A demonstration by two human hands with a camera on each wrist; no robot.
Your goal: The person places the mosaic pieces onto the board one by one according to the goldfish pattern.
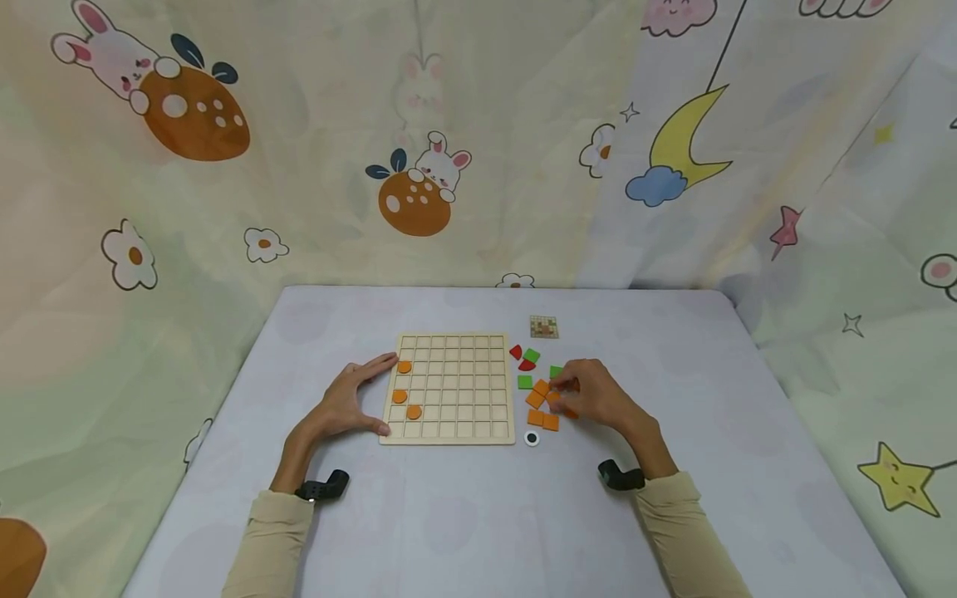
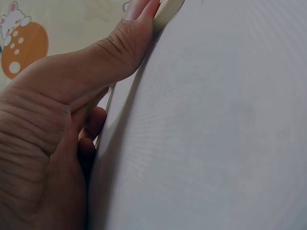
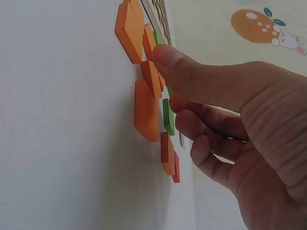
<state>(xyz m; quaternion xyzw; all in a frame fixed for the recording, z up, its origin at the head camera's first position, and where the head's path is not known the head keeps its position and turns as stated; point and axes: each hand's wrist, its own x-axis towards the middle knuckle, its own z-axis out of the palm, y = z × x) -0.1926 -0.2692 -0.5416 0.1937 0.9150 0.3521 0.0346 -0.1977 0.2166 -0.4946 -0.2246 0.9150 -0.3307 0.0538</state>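
A pale wooden grid board (image 1: 467, 399) lies on the table. Spread along its left side, my left hand (image 1: 347, 403) has the thumb at the near corner and the fingertips at the edge farther up. Three orange discs sit in cells on the left: an upper disc (image 1: 404, 367), a middle disc (image 1: 399, 397) and a lower disc (image 1: 414, 412). Right of the board, my right hand (image 1: 594, 394) reaches low over several orange square tiles (image 1: 535, 399), thumb and bent fingers apart. In the right wrist view, the thumb tip overlaps orange tiles (image 3: 146, 111).
Green tiles (image 1: 525, 382) and red wedge pieces (image 1: 516, 352) lie beside the board's right edge. A white disc with a black centre (image 1: 532, 438) is nearer me. Farther back lies a small patterned card (image 1: 544, 326). A printed cloth hangs behind the white table (image 1: 449, 523).
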